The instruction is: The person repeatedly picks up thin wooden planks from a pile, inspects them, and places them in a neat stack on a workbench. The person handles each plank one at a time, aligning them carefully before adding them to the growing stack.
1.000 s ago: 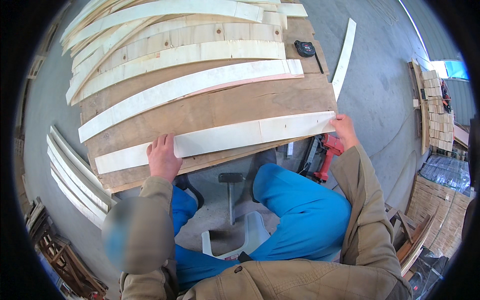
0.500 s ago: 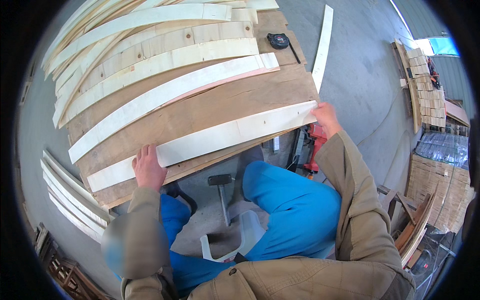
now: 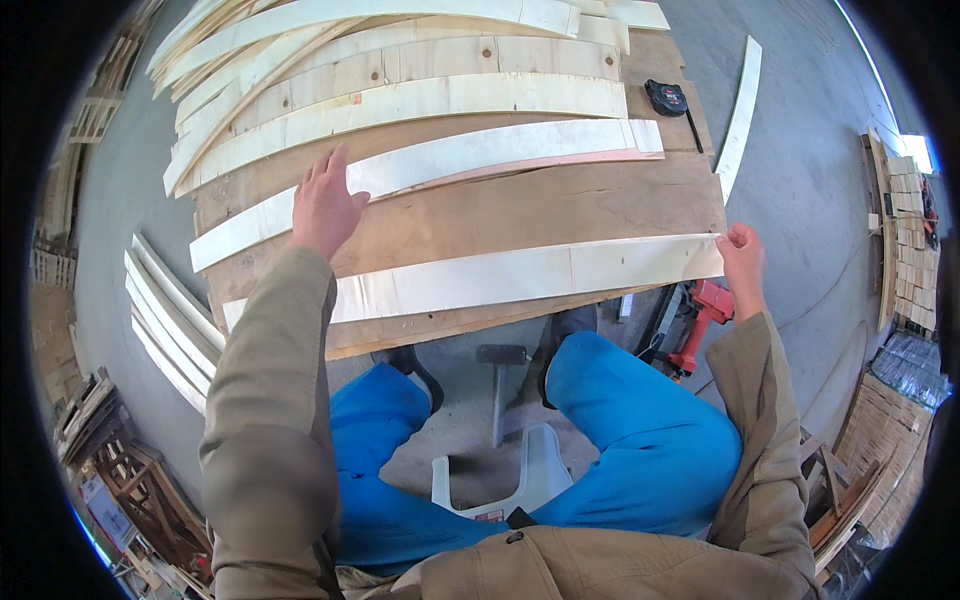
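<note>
A long pale wooden strip [image 3: 500, 272] lies along the near edge of the brown plywood worktop [image 3: 560, 210]. At its right end my right hand [image 3: 741, 268] is closed, with thumb and fingers pinching the tip. My left hand [image 3: 328, 205] is open, fingers spread, at a second curved wooden strip [image 3: 480, 155] farther back; whether it touches that strip I cannot tell. A pinkish edge shows under this second strip's right part. My left sleeve covers part of the near strip toward its left end.
Several more strips [image 3: 400, 60] are heaped at the back left. A black tape measure [image 3: 666, 98] and a dark pencil-like stick [image 3: 694, 130] lie back right. Below are a red nail gun [image 3: 700, 325], a hammer [image 3: 499, 385] and a pale stool [image 3: 535, 475]. Curved strips [image 3: 170, 320] stand left.
My left hand has let go of the near strip and moved forward to the second strip. My right hand stays at the near strip's right end. The whole view has shifted.
</note>
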Demonstrator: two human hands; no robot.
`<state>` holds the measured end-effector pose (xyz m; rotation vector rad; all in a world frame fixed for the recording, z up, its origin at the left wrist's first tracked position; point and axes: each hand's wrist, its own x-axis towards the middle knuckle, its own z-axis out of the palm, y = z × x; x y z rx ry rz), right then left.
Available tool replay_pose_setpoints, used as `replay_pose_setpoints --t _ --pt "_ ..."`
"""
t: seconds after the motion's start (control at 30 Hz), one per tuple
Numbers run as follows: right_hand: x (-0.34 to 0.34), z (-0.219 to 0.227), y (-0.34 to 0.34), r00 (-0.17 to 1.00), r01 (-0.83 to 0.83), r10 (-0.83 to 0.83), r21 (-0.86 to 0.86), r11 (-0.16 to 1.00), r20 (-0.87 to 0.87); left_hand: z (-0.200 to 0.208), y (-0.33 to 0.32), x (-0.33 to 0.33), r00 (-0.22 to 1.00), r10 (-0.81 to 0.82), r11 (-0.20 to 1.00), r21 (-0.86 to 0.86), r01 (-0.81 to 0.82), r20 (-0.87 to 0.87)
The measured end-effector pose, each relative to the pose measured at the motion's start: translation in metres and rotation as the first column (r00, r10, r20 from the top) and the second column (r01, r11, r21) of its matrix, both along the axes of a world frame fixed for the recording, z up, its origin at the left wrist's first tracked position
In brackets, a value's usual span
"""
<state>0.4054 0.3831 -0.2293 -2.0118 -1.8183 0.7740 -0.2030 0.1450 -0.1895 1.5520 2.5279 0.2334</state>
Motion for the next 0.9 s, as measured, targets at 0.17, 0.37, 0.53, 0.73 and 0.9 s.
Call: replay_pose_setpoints --t 0.17,0.37,0.53,0.73,0.9 --pt "-0.003 0.002 0.0 0.998 -0.027 0.026 -0.009 1.0 -0.06 -0.01 0.024 -0.023 0.999 0.038 0.959 -0.281 -0.025 0.038" --pt "-0.004 0.006 0.002 0.996 0.005 -0.003 0.024 1.0 -0.087 0.0 -0.004 -0.021 0.993 -0.116 0.99 -0.081 0.114 -0.032" --pt "-0.019 0.023 0.001 0.996 -0.08 0.081 0.078 0.994 -0.022 -0.008 -0.03 -0.012 0.99 -0.124 0.99 0.081 0.118 0.07" --pt "-0.05 0.035 -0.002 0.963 -0.259 0.247 0.126 0.958 0.105 -0.007 -0.053 -0.016 0.986 -0.104 0.988 0.129 0.087 0.128" --pt "-0.108 0.041 -0.003 0.779 -0.615 0.54 0.224 0.756 0.32 -0.006 -0.07 -0.033 0.995 -0.054 0.998 0.043 0.05 0.081"
